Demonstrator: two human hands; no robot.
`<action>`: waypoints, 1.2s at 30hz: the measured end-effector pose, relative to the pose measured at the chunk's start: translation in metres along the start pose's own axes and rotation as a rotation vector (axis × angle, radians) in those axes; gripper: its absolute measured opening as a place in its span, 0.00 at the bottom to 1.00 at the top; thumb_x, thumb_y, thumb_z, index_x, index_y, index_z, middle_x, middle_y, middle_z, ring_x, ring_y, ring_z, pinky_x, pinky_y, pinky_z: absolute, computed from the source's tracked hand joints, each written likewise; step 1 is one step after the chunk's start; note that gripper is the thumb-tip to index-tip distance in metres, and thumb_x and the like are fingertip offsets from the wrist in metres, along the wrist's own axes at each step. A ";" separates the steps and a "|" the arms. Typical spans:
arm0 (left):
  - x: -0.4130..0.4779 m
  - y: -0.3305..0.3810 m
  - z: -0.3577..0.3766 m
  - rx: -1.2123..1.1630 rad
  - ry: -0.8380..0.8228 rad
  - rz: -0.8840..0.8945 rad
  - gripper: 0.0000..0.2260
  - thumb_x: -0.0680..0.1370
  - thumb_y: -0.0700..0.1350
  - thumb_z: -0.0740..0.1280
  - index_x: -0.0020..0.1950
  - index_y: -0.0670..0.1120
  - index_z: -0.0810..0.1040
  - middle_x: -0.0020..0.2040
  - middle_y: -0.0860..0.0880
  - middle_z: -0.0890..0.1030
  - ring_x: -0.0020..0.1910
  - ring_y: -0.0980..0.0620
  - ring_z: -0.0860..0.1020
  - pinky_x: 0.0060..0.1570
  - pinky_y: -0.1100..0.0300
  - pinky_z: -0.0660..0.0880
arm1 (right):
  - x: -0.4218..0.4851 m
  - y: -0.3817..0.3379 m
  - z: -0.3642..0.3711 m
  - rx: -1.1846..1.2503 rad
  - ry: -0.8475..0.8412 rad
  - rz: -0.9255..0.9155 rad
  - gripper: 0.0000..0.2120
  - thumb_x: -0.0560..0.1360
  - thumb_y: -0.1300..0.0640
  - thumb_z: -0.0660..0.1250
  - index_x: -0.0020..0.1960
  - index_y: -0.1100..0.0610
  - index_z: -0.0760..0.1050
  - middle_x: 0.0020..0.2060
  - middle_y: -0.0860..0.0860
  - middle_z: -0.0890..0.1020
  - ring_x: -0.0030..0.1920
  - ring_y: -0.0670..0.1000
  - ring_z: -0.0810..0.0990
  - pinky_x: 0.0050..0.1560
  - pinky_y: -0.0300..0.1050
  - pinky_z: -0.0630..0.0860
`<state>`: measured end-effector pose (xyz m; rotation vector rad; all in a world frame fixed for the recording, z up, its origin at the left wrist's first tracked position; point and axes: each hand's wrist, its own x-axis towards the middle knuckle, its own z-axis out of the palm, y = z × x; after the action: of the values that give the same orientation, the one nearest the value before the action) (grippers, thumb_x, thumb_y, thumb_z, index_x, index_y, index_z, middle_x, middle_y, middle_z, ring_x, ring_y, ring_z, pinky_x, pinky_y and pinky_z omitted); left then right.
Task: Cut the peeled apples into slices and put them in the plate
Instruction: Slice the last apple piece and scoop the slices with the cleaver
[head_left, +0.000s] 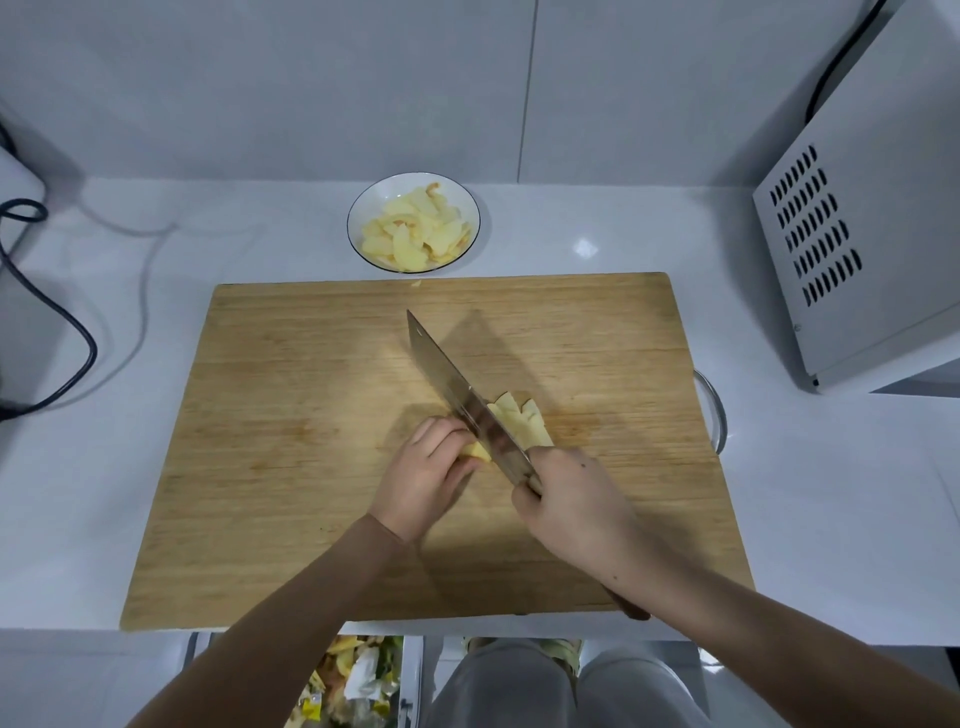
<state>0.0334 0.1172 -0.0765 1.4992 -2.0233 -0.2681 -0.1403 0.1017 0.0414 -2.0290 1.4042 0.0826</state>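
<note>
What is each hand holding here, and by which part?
The right hand grips the broad steel cleaver by its wooden handle, just behind the blade. The left hand holds the pale yellow peeled apple piece at its uncut end, beside the blade.

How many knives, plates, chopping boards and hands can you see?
Knife: 1
Plate: 1
Chopping board: 1
Hands: 2, the left hand holding the apple piece, the right hand gripping the knife
Total: 5
</note>
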 end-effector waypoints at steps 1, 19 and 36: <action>0.000 0.000 0.000 -0.004 -0.002 0.003 0.10 0.74 0.45 0.66 0.48 0.38 0.78 0.47 0.44 0.79 0.49 0.50 0.73 0.50 0.60 0.72 | 0.000 0.000 0.001 -0.002 -0.002 0.003 0.07 0.77 0.57 0.58 0.40 0.55 0.67 0.30 0.46 0.69 0.30 0.46 0.69 0.26 0.36 0.62; 0.003 0.007 -0.009 -0.375 0.049 -0.557 0.05 0.71 0.38 0.73 0.43 0.46 0.80 0.42 0.51 0.78 0.43 0.55 0.77 0.44 0.64 0.74 | 0.020 -0.006 0.018 0.058 -0.019 0.069 0.07 0.77 0.56 0.59 0.46 0.59 0.74 0.37 0.50 0.74 0.41 0.52 0.78 0.40 0.45 0.76; 0.001 0.008 -0.009 -0.360 0.055 -0.534 0.05 0.71 0.38 0.73 0.43 0.46 0.80 0.42 0.52 0.78 0.43 0.57 0.78 0.44 0.71 0.74 | 0.006 -0.005 0.004 0.014 -0.023 0.039 0.07 0.77 0.57 0.58 0.41 0.56 0.68 0.31 0.47 0.69 0.30 0.45 0.69 0.26 0.36 0.62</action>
<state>0.0321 0.1202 -0.0649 1.7511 -1.4016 -0.7519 -0.1324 0.1002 0.0383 -1.9841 1.4264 0.1121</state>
